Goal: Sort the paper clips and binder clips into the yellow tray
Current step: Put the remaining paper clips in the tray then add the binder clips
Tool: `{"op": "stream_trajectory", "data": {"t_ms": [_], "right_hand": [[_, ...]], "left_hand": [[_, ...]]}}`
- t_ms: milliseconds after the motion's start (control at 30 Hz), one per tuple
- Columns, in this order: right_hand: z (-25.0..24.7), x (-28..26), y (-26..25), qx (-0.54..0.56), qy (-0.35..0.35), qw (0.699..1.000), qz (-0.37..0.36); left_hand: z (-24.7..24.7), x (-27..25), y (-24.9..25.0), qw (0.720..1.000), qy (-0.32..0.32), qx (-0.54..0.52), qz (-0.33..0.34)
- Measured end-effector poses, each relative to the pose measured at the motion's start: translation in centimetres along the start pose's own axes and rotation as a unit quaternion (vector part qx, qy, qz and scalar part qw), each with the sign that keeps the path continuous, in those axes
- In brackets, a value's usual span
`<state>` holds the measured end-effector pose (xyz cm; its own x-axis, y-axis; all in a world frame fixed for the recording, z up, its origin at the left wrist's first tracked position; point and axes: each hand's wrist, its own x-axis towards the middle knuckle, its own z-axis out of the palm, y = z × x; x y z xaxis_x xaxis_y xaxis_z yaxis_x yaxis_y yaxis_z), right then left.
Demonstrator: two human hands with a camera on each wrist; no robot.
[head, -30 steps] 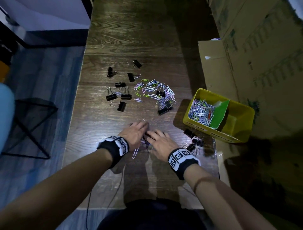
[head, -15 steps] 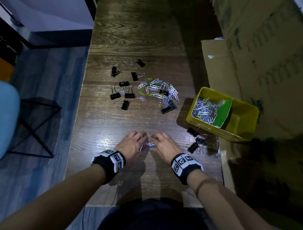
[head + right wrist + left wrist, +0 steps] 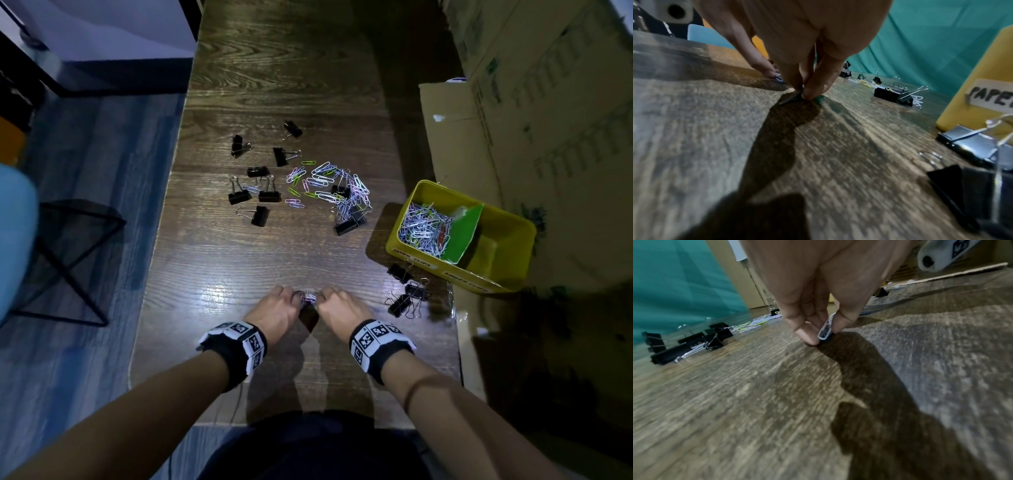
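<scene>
Near the table's front edge my left hand and right hand meet over a small bunch of paper clips. In the left wrist view the left hand pinches paper clips between thumb and fingers on the wood. In the right wrist view the right hand pinches a clip against the table. The yellow tray stands at the right, with paper clips in its left compartment beside a green divider. A loose pile of coloured paper clips and black binder clips lies mid-table.
Three binder clips lie just in front of the tray, right of my right hand. Cardboard boxes rise along the right side. The table's left edge drops to a blue floor with a black stool frame.
Both hands slid back toward the front edge, dragging clips along; their flat fingers have curled into pinches on the gathered clips. The loose clip by my left wrist is no longer visible.
</scene>
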<state>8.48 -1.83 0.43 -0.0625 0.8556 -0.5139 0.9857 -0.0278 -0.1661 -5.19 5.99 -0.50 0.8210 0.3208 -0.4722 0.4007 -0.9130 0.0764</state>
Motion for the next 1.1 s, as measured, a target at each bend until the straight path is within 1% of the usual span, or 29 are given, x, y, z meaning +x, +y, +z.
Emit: {"op": "stream_trajectory", "data": {"t_ms": [67,100,133,167,200,267,333,400,433,467,500,533,567,600,633,700,733,767,800,833,867,900,933,967,1000,1033,1067,1100], "right_hand": [[-0.4,0.0,-0.2,-0.007,0.001,1.0,0.001],[-0.6,0.1,-0.3,-0.006,0.001,1.0,0.003],[-0.6,0.2,-0.4,-0.002,0.003,1.0,0.003],[-0.8,0.2,-0.5,0.0,-0.002,1.0,0.007],[-0.8,0.3,-0.5,0.005,-0.003,1.0,0.011],[-1.0,0.5,-0.4,0.028,-0.005,0.999,0.034],[-1.2,0.7,-0.1,0.087,-0.015,0.992,0.088],[-1.4,0.8,0.4,0.186,-0.016,0.97,0.155],[-1.4,0.8,0.8,0.238,0.002,0.954,0.183],[-1.1,0.8,1.3,0.295,0.03,0.932,0.205],[-0.9,0.8,1.7,0.359,0.059,0.903,0.227],[-0.5,0.9,2.2,0.427,0.084,0.867,0.244],[-0.1,0.9,2.5,0.494,0.1,0.825,0.256],[0.2,1.0,2.9,0.555,0.103,0.782,0.263],[0.3,0.9,3.1,0.61,0.098,0.74,0.264],[0.5,1.0,3.3,0.706,0.093,0.656,0.253],[0.4,0.8,3.3,0.746,0.092,0.611,0.249],[0.2,0.6,3.2,0.78,0.09,0.57,0.244],[0.3,0.4,3.3,0.81,0.089,0.529,0.237],[0.1,0.2,3.4,0.834,0.083,0.496,0.229],[0.2,0.1,3.5,0.851,0.075,0.47,0.222],[0.3,0.0,3.5,0.863,0.061,0.452,0.217],[0.5,0.0,3.6,0.878,0.042,0.428,0.211],[0.5,0.1,3.6,0.892,0.022,0.401,0.208],[0.6,0.1,3.7,0.904,0.008,0.376,0.203],[0.6,0.2,3.7,0.912,0.001,0.358,0.2],[0.6,0.2,3.7,0.918,-0.005,0.345,0.197],[0.5,0.2,3.8,0.919,-0.012,0.341,0.195]], "left_hand": [[-1.0,0.1,0.2,1.0,-0.013,0.028,-0.004],[-1.3,0.3,0.4,0.999,-0.04,0.029,-0.01],[-1.2,0.5,0.5,0.999,-0.039,0.027,-0.007],[-1.5,0.8,0.5,0.998,-0.061,0.027,-0.012],[-1.6,1.2,0.6,0.997,-0.066,0.029,-0.015],[-1.6,1.6,0.7,0.997,-0.065,0.023,-0.029],[-1.7,1.9,0.6,0.996,-0.06,-0.013,-0.063],[-1.6,2.2,0.0,0.988,-0.039,-0.083,-0.124],[-1.8,2.3,-0.4,0.978,-0.029,-0.128,-0.161],[-1.5,2.4,-0.9,0.965,-0.011,-0.176,-0.192],[-1.3,2.3,-1.4,0.952,0.019,-0.222,-0.211],[-0.8,2.3,-2.0,0.937,0.044,-0.266,-0.222],[-0.4,2.2,-2.4,0.912,0.078,-0.325,-0.236],[-0.1,2.1,-2.8,0.868,0.108,-0.414,-0.251],[0.0,1.9,-3.0,0.801,0.131,-0.52,-0.266],[0.1,1.7,-3.2,0.631,0.168,-0.699,-0.293],[-0.2,1.5,-3.2,0.554,0.168,-0.762,-0.289],[-0.7,1.3,-3.0,0.49,0.157,-0.811,-0.278],[-1.1,1.1,-2.9,0.436,0.143,-0.849,-0.261],[-1.7,0.9,-2.7,0.391,0.127,-0.879,-0.24],[-2.0,0.9,-2.6,0.356,0.115,-0.899,-0.226],[-2.2,1.0,-2.3,0.33,0.107,-0.914,-0.21],[-2.4,1.1,-2.1,0.312,0.1,-0.924,-0.198],[-2.5,1.4,-1.9,0.304,0.094,-0.929,-0.189],[-2.6,1.7,-1.7,0.302,0.085,-0.932,-0.179],[-2.7,2.0,-1.5,0.304,0.078,-0.933,-0.173],[-2.7,2.3,-1.4,0.305,0.073,-0.934,-0.168],[-2.7,2.6,-1.3,0.305,0.07,-0.935,-0.166]]}}
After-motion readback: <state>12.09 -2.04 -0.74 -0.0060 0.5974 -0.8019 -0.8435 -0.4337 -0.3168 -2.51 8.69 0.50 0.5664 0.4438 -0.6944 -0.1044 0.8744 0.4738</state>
